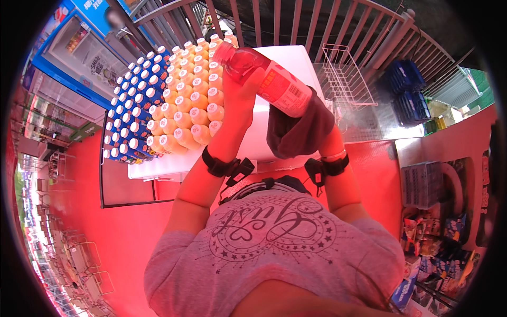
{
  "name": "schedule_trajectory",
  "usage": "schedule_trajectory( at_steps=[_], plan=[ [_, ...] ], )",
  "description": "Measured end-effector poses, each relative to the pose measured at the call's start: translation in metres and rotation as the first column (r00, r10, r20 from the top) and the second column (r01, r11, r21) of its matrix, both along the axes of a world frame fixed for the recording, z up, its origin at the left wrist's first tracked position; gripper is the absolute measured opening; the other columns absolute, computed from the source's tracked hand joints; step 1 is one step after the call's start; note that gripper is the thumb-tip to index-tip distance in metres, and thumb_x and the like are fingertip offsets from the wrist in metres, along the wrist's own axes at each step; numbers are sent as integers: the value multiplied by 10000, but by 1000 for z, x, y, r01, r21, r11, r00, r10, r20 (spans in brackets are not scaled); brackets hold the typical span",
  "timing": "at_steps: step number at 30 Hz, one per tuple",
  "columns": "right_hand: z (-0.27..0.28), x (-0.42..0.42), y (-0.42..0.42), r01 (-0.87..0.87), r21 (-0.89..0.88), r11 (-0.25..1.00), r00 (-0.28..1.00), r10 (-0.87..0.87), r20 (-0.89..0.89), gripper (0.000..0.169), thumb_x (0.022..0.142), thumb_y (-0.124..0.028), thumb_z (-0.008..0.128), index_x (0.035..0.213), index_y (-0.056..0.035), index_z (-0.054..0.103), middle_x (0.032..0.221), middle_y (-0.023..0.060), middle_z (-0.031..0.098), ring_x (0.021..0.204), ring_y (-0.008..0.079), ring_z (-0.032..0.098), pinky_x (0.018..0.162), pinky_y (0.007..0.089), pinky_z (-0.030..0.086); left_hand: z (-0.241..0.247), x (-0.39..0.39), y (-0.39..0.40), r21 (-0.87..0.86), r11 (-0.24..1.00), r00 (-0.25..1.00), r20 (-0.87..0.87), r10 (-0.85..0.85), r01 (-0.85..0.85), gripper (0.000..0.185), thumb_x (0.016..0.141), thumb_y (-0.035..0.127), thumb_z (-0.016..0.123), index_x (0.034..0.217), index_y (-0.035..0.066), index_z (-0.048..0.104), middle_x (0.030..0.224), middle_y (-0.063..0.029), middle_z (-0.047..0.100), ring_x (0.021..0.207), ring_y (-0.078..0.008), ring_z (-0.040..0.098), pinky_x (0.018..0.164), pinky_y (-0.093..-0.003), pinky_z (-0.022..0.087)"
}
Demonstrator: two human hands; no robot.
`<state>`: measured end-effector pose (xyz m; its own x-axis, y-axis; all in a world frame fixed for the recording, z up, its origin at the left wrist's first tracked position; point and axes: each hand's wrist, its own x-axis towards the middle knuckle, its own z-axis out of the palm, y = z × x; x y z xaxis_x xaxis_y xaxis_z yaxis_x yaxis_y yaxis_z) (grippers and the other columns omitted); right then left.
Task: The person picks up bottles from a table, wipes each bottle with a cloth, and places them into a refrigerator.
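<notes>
My left hand (243, 85) grips a clear plastic drink bottle (283, 89) near its neck. The bottle holds red-looking liquid, bears a printed label and tilts with its cap end to the upper left. A dark cloth (295, 132) covers my right hand (326, 132) for the most part and is wrapped against the bottle's base. Both lie above a white chest-like surface (291, 55). Just left of the bottle stand rows of white-capped bottles of pale orange drink (184, 103), and beyond them rows of blue bottles with white caps (134, 113).
A white wire basket (348, 79) and stacked blue packs (408, 91) stand on a metal counter (366, 126) at the right. Metal railings (295, 23) run behind. A grey crate (422, 184) sits lower right. A person (119, 29) is at the upper left, beside a blue-framed fridge (85, 67).
</notes>
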<state>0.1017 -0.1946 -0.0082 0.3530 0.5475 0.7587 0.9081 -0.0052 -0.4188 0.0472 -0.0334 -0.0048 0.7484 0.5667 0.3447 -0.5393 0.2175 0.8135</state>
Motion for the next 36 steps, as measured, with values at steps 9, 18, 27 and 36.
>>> schedule_trajectory(
  at_steps=[9,18,27,36],
  plan=[
    [10,-3,-7,-271,34,962,962,272,-35,500,622,-451,617,838,-4,558,743,131,566,573,296,544,495,319,429,5,1,4,163,894,900,-211,-381,417,573,736,134,685,1208,30,377,1100,-68,522,1030,-161,512,874,-304,426],
    [-8,2,15,55,155,986,986,-78,146,347,693,-298,636,885,-26,538,749,106,540,584,276,516,544,305,447,-49,-20,12,272,927,942,-283,-180,259,450,917,206,387,1319,41,274,1285,-124,409,1198,-228,401,1002,-349,302],
    [-32,-5,34,-63,188,980,920,130,-370,375,731,-245,611,1026,-46,492,899,63,538,764,187,525,707,282,441,-48,-63,9,182,890,833,-467,-297,419,285,943,203,333,1174,53,405,1081,-45,504,1009,-129,473,838,-296,400],
    [-27,-17,43,-112,189,976,899,181,-400,505,683,-322,630,1076,-49,471,964,65,518,831,190,510,773,294,411,-35,-64,6,-317,804,787,-216,-578,503,454,949,376,345,1258,48,401,1128,-42,534,985,-116,524,836,-271,438]
  ],
)
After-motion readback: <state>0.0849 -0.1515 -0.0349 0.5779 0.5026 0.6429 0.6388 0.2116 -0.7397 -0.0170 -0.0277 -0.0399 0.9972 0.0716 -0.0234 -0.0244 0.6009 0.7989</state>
